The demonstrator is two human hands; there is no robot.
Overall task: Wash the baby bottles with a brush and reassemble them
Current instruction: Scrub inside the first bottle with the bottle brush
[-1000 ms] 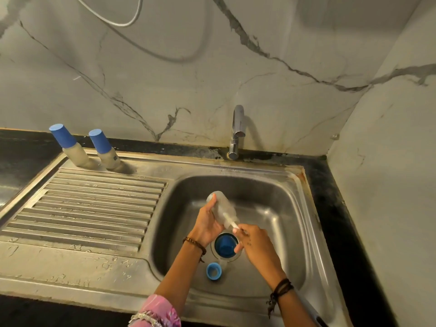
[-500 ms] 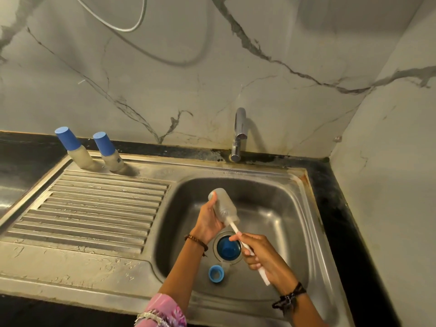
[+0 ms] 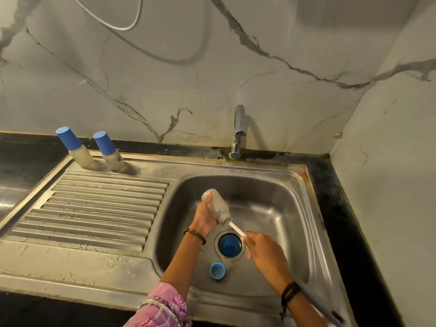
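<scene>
A: Your left hand [image 3: 203,219] grips the bottle [image 3: 217,206] over the sink [image 3: 304,223], mouth tilted toward you.

B: And your right hand [image 3: 264,250] is closed round the brush [image 3: 236,228] handle, bristles at the bottle's mouth.

A: Below the bottle, a blue cap [image 3: 230,244] sits in the drain, a blue ring [image 3: 217,270] nearer you.

B: Two capped bottles [image 3: 94,152] stand well left of the sink basin.

2 bottles [image 3: 99,152] behind drainboard [image 3: 94,208] | cap [image 3: 229,244], ring [image 3: 217,270] in basin [image 3: 283,208]

Drainboard [image 3: 94,208] open; capped bottles [image 3: 103,149] block back edge.
</scene>
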